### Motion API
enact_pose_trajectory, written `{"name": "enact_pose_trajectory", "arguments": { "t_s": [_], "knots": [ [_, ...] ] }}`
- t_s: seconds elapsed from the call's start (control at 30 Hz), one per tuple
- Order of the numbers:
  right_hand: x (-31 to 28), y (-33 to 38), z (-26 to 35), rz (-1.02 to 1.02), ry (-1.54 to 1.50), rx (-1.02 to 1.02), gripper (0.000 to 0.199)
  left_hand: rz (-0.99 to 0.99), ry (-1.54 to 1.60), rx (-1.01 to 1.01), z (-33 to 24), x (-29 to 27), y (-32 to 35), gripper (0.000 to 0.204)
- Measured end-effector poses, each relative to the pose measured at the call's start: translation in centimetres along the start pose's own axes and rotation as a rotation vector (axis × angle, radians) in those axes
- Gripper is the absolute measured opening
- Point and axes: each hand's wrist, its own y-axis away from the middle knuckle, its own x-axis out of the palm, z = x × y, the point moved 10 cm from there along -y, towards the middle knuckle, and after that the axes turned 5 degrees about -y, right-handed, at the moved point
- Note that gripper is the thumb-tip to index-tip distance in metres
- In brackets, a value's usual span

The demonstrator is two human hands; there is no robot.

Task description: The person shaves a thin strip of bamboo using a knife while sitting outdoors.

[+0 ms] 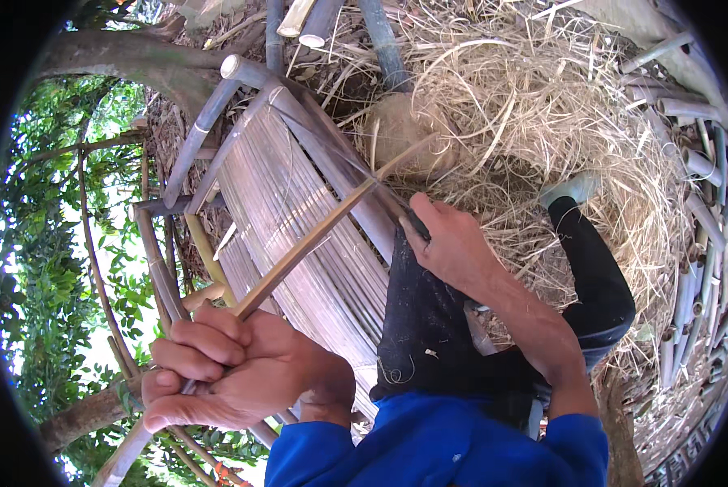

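Note:
A long, narrow bamboo strip slants up and away to the right. Its near end sits in the fist of my left hand, whose fingers are curled tight. Further along, my right hand is closed on a tool with a dark handle, beside my thigh. A thin edge runs from that handle toward the strip, though I cannot make out the blade clearly. The strip's far end lies over a round, pale wooden block, which is partly covered by shavings.
I sit on a slatted bamboo bench with a pole frame. Curly shavings are heaped at the right, around my foot. Cut bamboo poles are stacked at the far right. Leafy branches stand at the left.

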Motion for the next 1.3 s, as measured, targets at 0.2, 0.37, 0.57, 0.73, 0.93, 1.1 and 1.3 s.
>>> {"name": "enact_pose_trajectory", "arguments": {
  "t_s": [0.2,0.37,0.57,0.73,0.93,1.1,1.3],
  "knots": [
    [0.7,0.8,0.3,0.113,-0.002,0.03,0.022,0.1,0.123,0.022,0.1,0.2,-0.1,0.043],
    [0.3,-0.7,-1.5,0.064,0.078,-0.004,0.016,0.084,0.179,-0.049,0.6,-0.2,-0.7,0.041],
    [3.8,-1.9,-10.8,0.068,0.019,0.066,0.023,0.063,-0.017,0.081,0.9,-1.0,-2.0,0.038],
    [6.1,-2.5,-23.4,0.104,0.083,0.305,0.028,0.278,0.17,0.051,1.2,-1.5,-3.7,0.031],
    [5.9,-0.1,-32.1,0.077,0.123,0.46,0.027,0.191,0.26,0.066,2.8,0.7,-3.9,0.035],
    [6.0,-2.0,-21.5,0.082,-0.038,0.32,0.025,0.243,0.23,0.087,2.4,0.9,-4.0,0.037],
    [1.9,-1.7,-3.4,0.112,-0.142,-0.091,0.018,0.149,0.207,0.121,1.9,0.5,-3.3,0.036]
  ]
}}
